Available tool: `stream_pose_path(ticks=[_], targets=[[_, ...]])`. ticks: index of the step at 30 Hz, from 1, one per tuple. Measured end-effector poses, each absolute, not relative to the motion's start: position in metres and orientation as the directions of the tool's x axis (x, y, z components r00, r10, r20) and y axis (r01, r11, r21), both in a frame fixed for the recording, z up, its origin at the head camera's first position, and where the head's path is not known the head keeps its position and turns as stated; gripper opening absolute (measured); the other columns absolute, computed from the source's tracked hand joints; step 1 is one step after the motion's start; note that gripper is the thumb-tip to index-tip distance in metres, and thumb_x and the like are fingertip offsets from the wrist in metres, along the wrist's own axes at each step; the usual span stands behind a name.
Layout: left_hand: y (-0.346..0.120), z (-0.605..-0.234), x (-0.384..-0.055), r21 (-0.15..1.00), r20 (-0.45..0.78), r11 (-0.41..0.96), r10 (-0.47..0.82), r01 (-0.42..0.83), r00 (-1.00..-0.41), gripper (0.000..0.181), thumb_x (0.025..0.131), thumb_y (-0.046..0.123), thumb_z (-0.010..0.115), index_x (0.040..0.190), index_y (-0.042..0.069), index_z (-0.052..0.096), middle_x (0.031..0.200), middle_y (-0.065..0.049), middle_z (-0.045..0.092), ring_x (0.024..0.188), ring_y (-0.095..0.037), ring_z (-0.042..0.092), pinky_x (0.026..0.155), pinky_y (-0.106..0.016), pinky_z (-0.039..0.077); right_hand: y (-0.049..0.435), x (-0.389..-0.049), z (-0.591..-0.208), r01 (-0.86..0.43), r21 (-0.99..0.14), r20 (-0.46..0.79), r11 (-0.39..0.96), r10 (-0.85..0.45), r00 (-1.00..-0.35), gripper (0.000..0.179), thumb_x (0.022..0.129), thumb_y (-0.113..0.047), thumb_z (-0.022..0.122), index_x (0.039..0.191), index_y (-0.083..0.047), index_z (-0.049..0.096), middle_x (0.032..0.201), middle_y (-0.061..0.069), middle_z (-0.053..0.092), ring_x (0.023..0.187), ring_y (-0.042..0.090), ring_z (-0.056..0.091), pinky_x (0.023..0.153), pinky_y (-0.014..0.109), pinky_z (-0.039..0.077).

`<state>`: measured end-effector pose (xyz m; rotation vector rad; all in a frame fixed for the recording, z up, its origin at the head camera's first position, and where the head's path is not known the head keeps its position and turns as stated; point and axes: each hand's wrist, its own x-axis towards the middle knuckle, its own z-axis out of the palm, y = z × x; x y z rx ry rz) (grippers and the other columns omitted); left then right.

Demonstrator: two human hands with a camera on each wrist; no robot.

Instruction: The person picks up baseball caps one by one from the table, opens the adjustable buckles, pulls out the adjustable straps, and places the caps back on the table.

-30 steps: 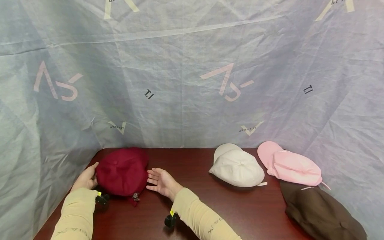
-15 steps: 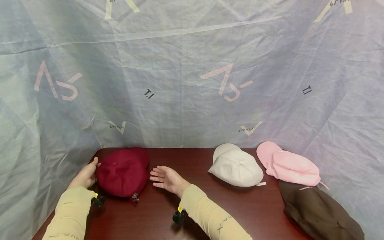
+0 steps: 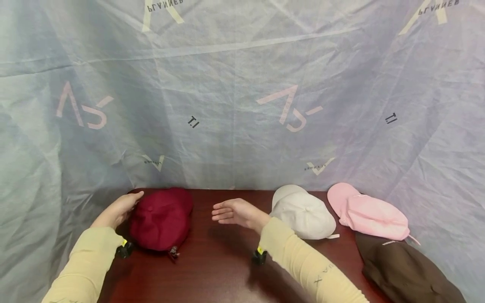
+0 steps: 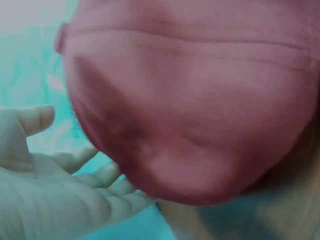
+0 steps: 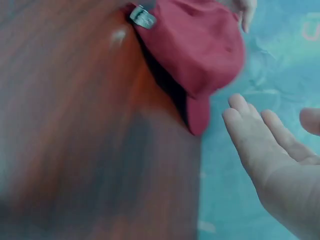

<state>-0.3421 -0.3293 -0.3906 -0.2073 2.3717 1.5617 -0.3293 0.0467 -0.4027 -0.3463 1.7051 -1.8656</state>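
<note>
A dark red cap [image 3: 161,221] lies at the left back of the table, its brim toward the back and a metal strap buckle [image 3: 174,251] at its front edge. My left hand [image 3: 118,209] is at the cap's left side, fingers extended; in the left wrist view the fingertips [image 4: 127,192] lie right at the crown's edge, partly hidden behind it. My right hand [image 3: 238,211] hovers between the red cap and a white cap [image 3: 305,214], fingers straight and holding nothing. In the right wrist view the red cap [image 5: 200,45] sits beyond the right hand's fingertips.
To the right lie a pink cap [image 3: 373,212] and a dark brown cap [image 3: 409,267], the pink one overlapping the brown one. A grey printed cloth [image 3: 235,105] hangs behind and beside the reddish-brown table [image 3: 197,273].
My right hand has moved right, away from the red cap toward the white cap. My left hand has shifted slightly up along the red cap's left side. The view has tilted a little.
</note>
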Motion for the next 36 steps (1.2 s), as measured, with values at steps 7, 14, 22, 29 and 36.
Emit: stream_pose_path(ticks=[7, 14, 22, 29, 36], targets=[[-0.295, -0.36, -0.332, 0.811, -0.238, 0.562, 0.063, -0.163, -0.969, 0.068, 0.102, 0.038, 0.031, 0.144, -0.012, 0.014, 0.148, -0.035, 0.013, 0.136, -0.048, 0.017, 0.108, -0.056, 0.024, 0.085, -0.326, -0.362, 0.133, -0.982, -0.184, 0.13, -0.561, -0.807, 0.034, 0.101, -0.012, 0.037, 0.125, 0.007, 0.053, 0.121, 0.028, 0.059, 0.107, 0.035, 0.062, 0.092, 0.044, 0.049], [-0.252, -0.346, -0.324, 0.671, -0.063, 0.741, 0.092, 0.026, -0.994, 0.059, 0.1, 0.033, 0.04, 0.142, -0.007, 0.03, 0.142, -0.034, 0.032, 0.128, -0.047, 0.034, 0.1, -0.055, 0.036, 0.118, -0.32, -0.326, 0.021, -0.958, -0.179, 0.285, -0.541, -0.822, 0.031, 0.099, -0.01, 0.042, 0.122, 0.007, 0.056, 0.11, 0.023, 0.065, 0.1, 0.034, 0.065, 0.089, 0.045, 0.051], [-0.204, -0.336, -0.311, 0.548, 0.14, 0.808, 0.168, 0.218, -0.976, 0.052, 0.098, 0.029, 0.048, 0.139, -0.003, 0.038, 0.134, -0.028, 0.046, 0.12, -0.041, 0.049, 0.093, -0.053, 0.044, 0.152, -0.313, -0.296, -0.122, -0.878, -0.156, 0.463, -0.517, -0.842, 0.028, 0.097, -0.015, 0.052, 0.118, 0.001, 0.06, 0.102, 0.015, 0.068, 0.09, 0.027, 0.067, 0.085, 0.042, 0.053], [-0.162, -0.337, -0.294, 0.531, 0.256, 0.772, 0.247, 0.35, -0.935, 0.047, 0.095, 0.026, 0.055, 0.135, 0.001, 0.046, 0.127, -0.022, 0.055, 0.114, -0.035, 0.054, 0.093, -0.049, 0.045, 0.181, -0.307, -0.274, -0.217, -0.783, -0.128, 0.583, -0.492, -0.861, 0.026, 0.095, -0.016, 0.055, 0.113, 0.001, 0.063, 0.095, 0.009, 0.068, 0.086, 0.027, 0.066, 0.08, 0.039, 0.055], [-0.118, -0.341, -0.275, 0.529, 0.341, 0.705, 0.333, 0.472, -0.879, 0.039, 0.091, 0.023, 0.062, 0.125, 0.004, 0.055, 0.114, -0.011, 0.062, 0.106, -0.026, 0.06, 0.092, -0.041, 0.047, 0.209, -0.303, -0.261, -0.314, -0.634, -0.168, 0.707, -0.523, -0.836, 0.021, 0.094, -0.012, 0.053, 0.107, -0.001, 0.064, 0.093, 0.005, 0.068, 0.087, 0.023, 0.066, 0.076, 0.037, 0.055]])
